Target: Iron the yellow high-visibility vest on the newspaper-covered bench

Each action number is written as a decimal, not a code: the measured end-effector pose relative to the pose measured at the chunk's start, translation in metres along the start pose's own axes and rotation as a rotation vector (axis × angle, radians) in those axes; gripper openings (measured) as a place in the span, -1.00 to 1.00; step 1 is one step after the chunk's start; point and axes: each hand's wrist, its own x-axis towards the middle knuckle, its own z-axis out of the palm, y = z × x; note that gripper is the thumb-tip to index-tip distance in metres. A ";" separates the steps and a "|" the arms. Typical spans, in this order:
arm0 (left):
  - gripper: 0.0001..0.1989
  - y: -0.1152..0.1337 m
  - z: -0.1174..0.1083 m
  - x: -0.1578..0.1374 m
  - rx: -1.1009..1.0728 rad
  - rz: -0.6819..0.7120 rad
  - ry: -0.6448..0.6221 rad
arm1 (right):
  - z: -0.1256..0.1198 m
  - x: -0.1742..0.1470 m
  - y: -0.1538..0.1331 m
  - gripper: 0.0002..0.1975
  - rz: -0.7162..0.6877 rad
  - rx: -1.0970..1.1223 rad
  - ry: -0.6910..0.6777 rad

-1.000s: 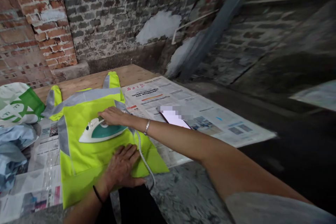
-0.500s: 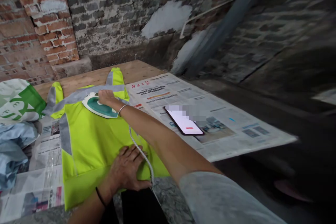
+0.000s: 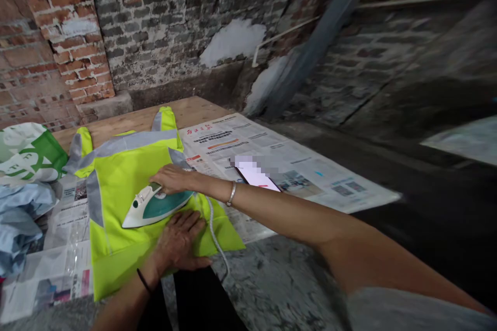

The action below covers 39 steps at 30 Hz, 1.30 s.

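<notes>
The right hand [image 3: 173, 178] is wrapping its fingers around the handle of the green-and-white iron [image 3: 155, 205], which is sitting soleplate-down on the yellow vest [image 3: 128, 186], nose pointing toward 8 o'clock. The left hand [image 3: 179, 240] is lying palm-down, fingers spread flat, pressing the vest's near hem at 5 o'clock of the iron, with its fingertips sitting just beside the iron's heel. That closeness looks like the main risk: a backward stroke could be bringing the hot plate onto those fingers. The white cord [image 3: 213, 232] is trailing over the vest's edge at 3 o'clock of the left hand and might be snagging under the wrist. Lingering on a grey reflective strip [image 3: 132, 140] at 12 o'clock could be scorching it. Newspaper [image 3: 310, 181] and a phone [image 3: 258, 176] are lying at 2 o'clock.
</notes>
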 end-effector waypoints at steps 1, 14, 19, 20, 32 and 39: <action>-0.02 0.000 0.000 0.000 -0.003 -0.001 -0.006 | 0.000 0.000 -0.001 -0.72 0.016 -0.008 0.001; -0.08 0.007 -0.005 0.001 -0.067 -0.019 0.019 | -0.007 0.109 0.074 -0.61 0.397 0.001 0.228; -0.06 0.007 -0.004 0.002 -0.062 -0.016 -0.017 | -0.013 0.125 0.080 -0.57 0.496 0.037 0.218; -0.06 0.007 -0.004 0.002 -0.057 -0.017 -0.016 | -0.015 0.123 0.078 -0.57 0.506 0.043 0.196; -0.01 0.000 -0.001 0.002 -0.003 -0.012 0.010 | -0.009 0.017 0.003 -0.69 0.173 0.049 0.028; 0.00 0.000 0.001 0.001 0.013 -0.003 0.014 | -0.002 0.002 -0.009 -0.63 0.156 -0.009 0.051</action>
